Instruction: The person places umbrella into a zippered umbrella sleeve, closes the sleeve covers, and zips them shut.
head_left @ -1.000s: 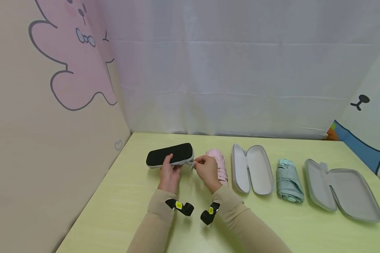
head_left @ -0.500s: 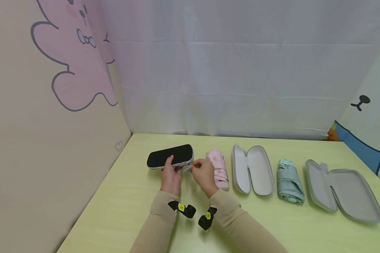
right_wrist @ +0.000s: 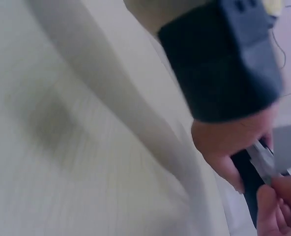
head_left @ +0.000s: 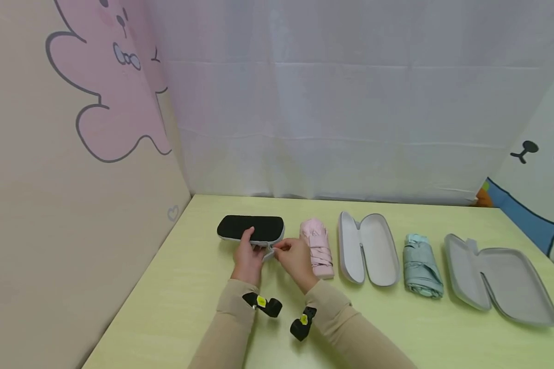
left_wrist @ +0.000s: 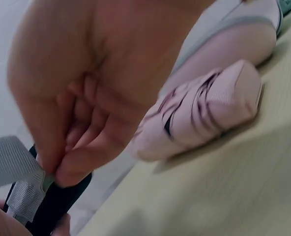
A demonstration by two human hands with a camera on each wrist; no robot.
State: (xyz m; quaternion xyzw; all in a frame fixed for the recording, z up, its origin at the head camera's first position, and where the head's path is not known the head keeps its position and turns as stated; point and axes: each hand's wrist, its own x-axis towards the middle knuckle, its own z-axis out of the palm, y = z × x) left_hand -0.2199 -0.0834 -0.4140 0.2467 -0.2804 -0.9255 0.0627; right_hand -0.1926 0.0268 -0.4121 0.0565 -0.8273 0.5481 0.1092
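Observation:
A slim case (head_left: 233, 225) with a black top and light grey sides is held a little above the table in the head view. My left hand (head_left: 248, 262) grips its near side, thumb on the black face and fingers underneath. At the near right corner, my right hand (head_left: 297, 260) pinches a small tab between thumb and forefinger; it looks like a zip pull, mostly covered by the fingertips. Beside those fingers a grey ribbed strap (left_wrist: 10, 162) hangs from the case, also visible as a pale strap (right_wrist: 287, 147) in the right wrist view.
Right of the hands lies a pink folded umbrella (head_left: 317, 246). Beyond it stand an open white case (head_left: 381, 251), a green folded umbrella (head_left: 422, 266) and an open grey case (head_left: 517, 282). A wall (head_left: 120, 230) borders the table's left side.
The case has turned so that its right end has come nearer. My right hand has moved left and slightly toward me along the case's edge, still pinching. The left hand keeps its hold.

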